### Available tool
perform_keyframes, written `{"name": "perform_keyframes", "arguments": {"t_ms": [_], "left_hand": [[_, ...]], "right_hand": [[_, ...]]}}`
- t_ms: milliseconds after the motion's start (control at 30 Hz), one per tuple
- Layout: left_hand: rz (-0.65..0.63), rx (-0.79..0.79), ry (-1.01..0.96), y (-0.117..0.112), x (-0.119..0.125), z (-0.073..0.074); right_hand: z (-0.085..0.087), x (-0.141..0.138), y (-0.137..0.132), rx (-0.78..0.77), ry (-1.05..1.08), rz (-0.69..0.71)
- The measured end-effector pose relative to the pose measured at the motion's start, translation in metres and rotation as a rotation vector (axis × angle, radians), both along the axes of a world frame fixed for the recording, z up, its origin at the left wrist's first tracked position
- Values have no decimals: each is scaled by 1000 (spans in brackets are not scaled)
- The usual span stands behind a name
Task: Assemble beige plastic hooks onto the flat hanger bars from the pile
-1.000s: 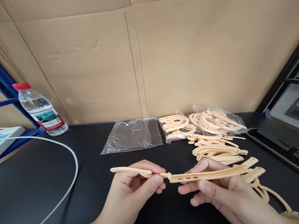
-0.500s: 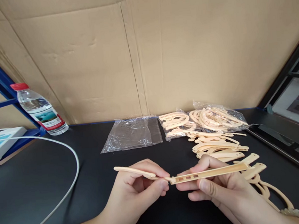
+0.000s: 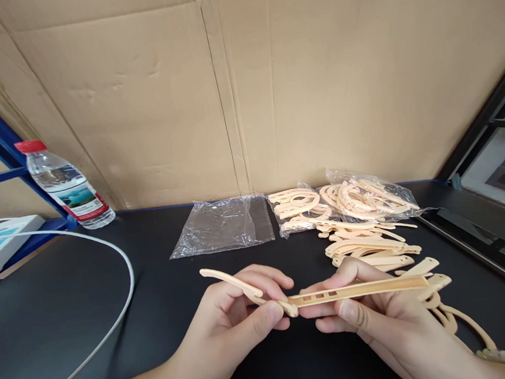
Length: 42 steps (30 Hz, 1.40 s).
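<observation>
The left hand (image 3: 240, 323) pinches a curved piece (image 3: 230, 280); the right hand (image 3: 373, 314) grips a slotted strip (image 3: 362, 289). Beyond the right hand, loose pieces (image 3: 366, 245) lie on the desk (image 3: 159, 286).

My left hand (image 3: 235, 326) now tips the short piece (image 3: 230, 280) more steeply, its outer end higher above my knuckles than a second ago. Past my left thumb (image 3: 262, 323), its inner end sits lower, just under the strip's (image 3: 367, 289) tip. One left finger (image 3: 281, 276) now stretches farther toward my right fingers (image 3: 352, 270).
</observation>
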<state>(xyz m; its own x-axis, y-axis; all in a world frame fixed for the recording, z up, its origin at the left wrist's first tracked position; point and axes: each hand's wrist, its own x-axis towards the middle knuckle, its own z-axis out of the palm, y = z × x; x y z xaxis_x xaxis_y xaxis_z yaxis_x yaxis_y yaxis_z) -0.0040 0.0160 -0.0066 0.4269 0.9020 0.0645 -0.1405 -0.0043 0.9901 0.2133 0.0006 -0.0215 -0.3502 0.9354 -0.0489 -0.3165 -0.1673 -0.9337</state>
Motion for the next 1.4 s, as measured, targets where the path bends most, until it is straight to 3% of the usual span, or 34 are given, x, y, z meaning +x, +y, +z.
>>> {"name": "perform_keyframes", "arguments": {"t_ms": [533,900,1100,1400], "left_hand": [[-29,-165,-83,0,3,-2],[67,130,-104,0,8,-11],[156,291,-19,-2,13,-10],[210,642,142,1,13,-9]], "right_hand": [[4,0,0,-45,-31,64],[0,-3,-1,-76,-6,23],[-6,-5,-4,-96,43,-8],[-3,-10,-4,-131,75,-74]]}}
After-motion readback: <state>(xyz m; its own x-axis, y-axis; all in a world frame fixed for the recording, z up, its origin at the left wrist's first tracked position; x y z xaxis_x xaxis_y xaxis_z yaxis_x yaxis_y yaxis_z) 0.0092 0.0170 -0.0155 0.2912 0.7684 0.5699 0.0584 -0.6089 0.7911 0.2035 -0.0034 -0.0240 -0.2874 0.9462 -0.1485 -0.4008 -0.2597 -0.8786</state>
